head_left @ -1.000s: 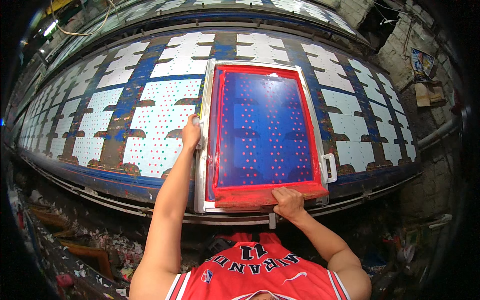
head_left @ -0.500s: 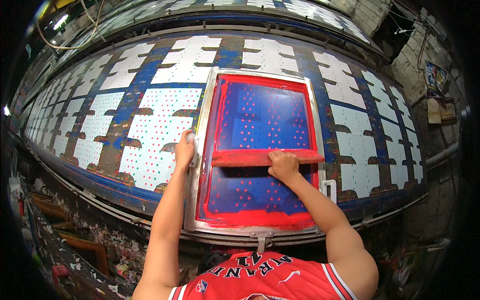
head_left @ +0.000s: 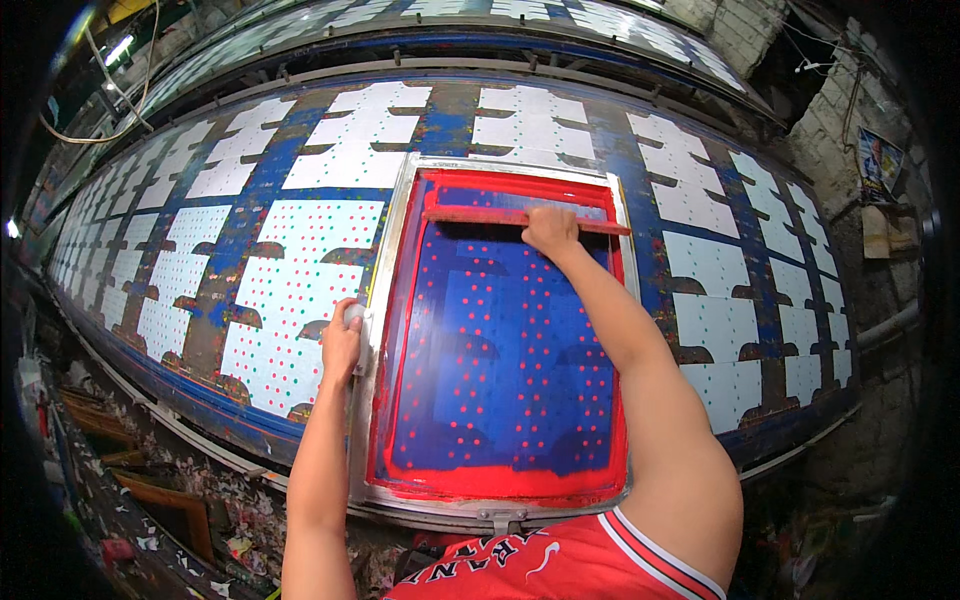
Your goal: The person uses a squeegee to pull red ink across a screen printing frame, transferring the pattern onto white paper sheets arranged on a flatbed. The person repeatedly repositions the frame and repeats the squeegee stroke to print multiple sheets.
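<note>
A screen-printing frame point(head_left: 383, 290) with a metal rim lies flat on the long printing table. Its blue mesh point(head_left: 480, 350) shows rows of red dots, and red ink point(head_left: 500, 483) is pooled along the near end. My left hand point(head_left: 342, 345) is closed around the pale handle point(head_left: 355, 314) on the frame's left side. Near the far end of the mesh, my right hand point(head_left: 551, 230) grips a red-smeared squeegee point(head_left: 465, 215) lying crosswise. My right arm covers part of the frame's right rim. Left of the frame lies a white cut piece point(head_left: 300, 240) with red and green dots.
Rows of white cut pieces cover the blue-stained table point(head_left: 448, 110); those to the right, such as one white piece point(head_left: 720, 325), carry green dots only. A second long table stands behind. Scraps litter the floor at left, and a block wall point(head_left: 835, 130) rises at right.
My right hand has pushed the squeegee from mid-mesh to near the far end. My left hand stays on the handle. The whole view has shifted slightly, with the frame now lower.
</note>
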A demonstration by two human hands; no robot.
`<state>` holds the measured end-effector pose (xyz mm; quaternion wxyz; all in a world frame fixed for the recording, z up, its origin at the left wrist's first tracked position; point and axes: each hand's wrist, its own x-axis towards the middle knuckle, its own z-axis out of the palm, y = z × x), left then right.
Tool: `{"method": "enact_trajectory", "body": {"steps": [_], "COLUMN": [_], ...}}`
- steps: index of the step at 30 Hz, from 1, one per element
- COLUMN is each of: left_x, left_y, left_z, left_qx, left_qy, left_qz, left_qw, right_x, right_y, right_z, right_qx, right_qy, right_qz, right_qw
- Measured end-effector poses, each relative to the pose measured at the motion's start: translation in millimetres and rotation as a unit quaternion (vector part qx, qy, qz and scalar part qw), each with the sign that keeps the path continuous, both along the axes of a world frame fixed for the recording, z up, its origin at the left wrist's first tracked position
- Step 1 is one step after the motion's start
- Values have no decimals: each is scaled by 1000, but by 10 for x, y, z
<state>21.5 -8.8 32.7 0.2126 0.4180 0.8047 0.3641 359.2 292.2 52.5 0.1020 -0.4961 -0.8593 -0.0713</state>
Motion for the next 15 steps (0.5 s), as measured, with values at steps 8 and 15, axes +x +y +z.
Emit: {"method": "enact_trajectory", "body": {"steps": [8,15], "left_x": [-24,16], "left_y": [19,11], "left_z": [-47,29], "left_qx": [-20,-15], "left_qy": [10,1], "left_qz": [10,10], "left_qw": [1000,1000], "right_x": [59,-31], "right_y": [654,888], "right_z": [252,469], "right_qx": [3,-32], "right_qy": [39,17], "right_qz": [47,17], "right_qw": [998,999]}}
